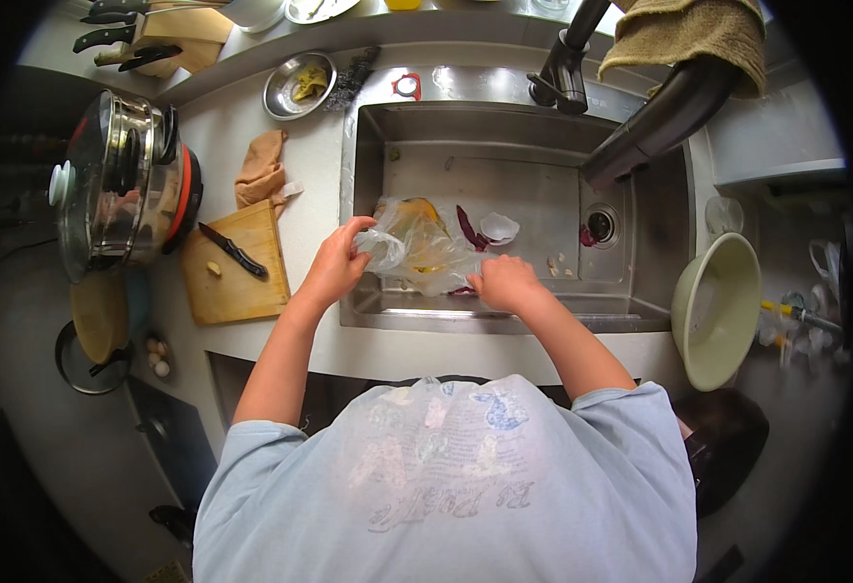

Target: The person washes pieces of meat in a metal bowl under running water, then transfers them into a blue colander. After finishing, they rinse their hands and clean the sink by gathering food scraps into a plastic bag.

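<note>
Both my hands grip a clear plastic bag [434, 251] over the left part of a stainless steel sink [514, 167]. My left hand [339, 259] pinches a bunched edge of it near the sink's left wall. On the other side, my right hand [508, 283] is closed in a fist around another part of the bag. Something orange-yellow [425, 210] shows in or behind the plastic; what it is I cannot tell. Just beyond my right hand lie a dark red peel-like strip [472, 229] and a white eggshell-like piece [499, 227].
Left of the sink, a knife [233, 250] rests on a wooden cutting board [215, 302] near a glass-lidded steel pot [128, 182]. A black faucet [645, 135] reaches over the sink's right side, above the drain [600, 223]. A pale green basin [718, 313] leans at the right.
</note>
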The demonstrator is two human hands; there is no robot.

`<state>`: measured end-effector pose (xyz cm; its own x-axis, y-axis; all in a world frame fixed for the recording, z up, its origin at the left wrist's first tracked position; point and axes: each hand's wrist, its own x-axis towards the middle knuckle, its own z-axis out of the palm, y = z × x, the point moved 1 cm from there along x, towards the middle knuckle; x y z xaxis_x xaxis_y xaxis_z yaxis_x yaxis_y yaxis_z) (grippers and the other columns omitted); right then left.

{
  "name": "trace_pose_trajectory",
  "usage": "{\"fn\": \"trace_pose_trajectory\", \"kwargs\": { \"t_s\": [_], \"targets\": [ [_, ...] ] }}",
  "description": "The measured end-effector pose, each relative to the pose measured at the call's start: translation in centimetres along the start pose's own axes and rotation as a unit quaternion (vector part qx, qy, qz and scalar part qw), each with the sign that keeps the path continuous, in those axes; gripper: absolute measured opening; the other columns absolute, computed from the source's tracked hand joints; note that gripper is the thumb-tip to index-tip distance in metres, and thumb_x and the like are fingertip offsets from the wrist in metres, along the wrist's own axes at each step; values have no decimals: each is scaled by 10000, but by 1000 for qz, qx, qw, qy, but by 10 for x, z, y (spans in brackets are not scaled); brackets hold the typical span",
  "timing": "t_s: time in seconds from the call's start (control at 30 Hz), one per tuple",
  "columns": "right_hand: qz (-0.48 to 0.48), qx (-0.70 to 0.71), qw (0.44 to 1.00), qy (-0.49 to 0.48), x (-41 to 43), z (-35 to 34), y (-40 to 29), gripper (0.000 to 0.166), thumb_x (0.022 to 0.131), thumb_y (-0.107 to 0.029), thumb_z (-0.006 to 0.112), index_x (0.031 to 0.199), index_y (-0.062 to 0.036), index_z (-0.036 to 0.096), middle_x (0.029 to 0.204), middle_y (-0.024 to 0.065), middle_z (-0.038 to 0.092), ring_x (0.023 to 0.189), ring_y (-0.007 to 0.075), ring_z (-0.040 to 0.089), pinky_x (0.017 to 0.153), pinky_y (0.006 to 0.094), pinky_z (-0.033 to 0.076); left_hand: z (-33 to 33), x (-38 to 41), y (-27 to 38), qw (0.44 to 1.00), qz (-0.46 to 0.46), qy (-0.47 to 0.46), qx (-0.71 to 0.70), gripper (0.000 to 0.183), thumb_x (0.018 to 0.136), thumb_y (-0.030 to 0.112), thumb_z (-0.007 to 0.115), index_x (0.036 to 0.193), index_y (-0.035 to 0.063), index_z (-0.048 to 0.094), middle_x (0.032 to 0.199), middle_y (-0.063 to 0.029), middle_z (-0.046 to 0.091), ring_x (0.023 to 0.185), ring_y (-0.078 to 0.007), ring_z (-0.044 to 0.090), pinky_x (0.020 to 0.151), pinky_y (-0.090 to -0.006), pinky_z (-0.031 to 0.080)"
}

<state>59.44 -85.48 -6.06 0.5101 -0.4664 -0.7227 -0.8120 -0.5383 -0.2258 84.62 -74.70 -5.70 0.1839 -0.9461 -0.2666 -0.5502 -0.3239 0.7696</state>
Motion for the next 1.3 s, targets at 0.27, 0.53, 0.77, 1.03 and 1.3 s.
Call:
{"fn": "trace_pose_trajectory", "kwargs": {
  "t_s": [0.27, 0.53, 0.77, 1.03, 1.3],
  "targets": [
    [40, 37, 992, 117, -23, 2, -7, 739, 763, -178, 674, 1341, -24, 240, 1443, 242, 227, 943, 413, 604, 812, 472, 500, 10, -20, 22, 980, -72, -72, 174, 394, 755, 167, 670, 1131, 124, 559, 938, -144, 543, 895, -313, 574, 775, -403, 468],
    [-3, 91, 976, 197, -29, 6, -6, 805, 691, 23, 558, 1401, -117, 206, 1436, 219, 262, 858, 441, 605, 758, 509, 501, 21, -10, -11, 989, -59, 126, 54, 142, 883, 176, 540, 900, 37, 512, 801, -142, 595, 743, -269, 612, 693, -350, 497],
    [14, 171, 958, 232, -26, 7, -3, 707, 723, 60, 492, 1360, -168, 287, 1126, 228, 562, 829, 425, 598, 743, 492, 493, 22, -1, -5, 871, -155, 178, -431, 121, 940, 134, 443, 841, 64, 441, 749, -44, 545, 627, -119, 520, 627, -274, 488],
    [20, 747, 658, 94, 21, 29, 11, 345, 766, 39, 374, 1058, -62, 527, 725, 67, 599, 539, 115, 508, 497, 239, 407, 17, -6, -2, 727, -133, 174, -650, 100, 942, 113, 434, 842, 117, 435, 661, 18, 441, 447, -66, 339, 415, -221, 292],
    [-158, 677, 718, -23, -6, 8, -9, 200, 814, -39, 471, 953, -57, 612, 842, 14, 608, 652, 62, 512, 591, 207, 410, 3, -16, 10, 831, -138, 177, -509, 153, 937, 151, 464, 787, 131, 440, 622, 62, 409, 420, -24, 284, 360, -190, 218]
  ]
}}
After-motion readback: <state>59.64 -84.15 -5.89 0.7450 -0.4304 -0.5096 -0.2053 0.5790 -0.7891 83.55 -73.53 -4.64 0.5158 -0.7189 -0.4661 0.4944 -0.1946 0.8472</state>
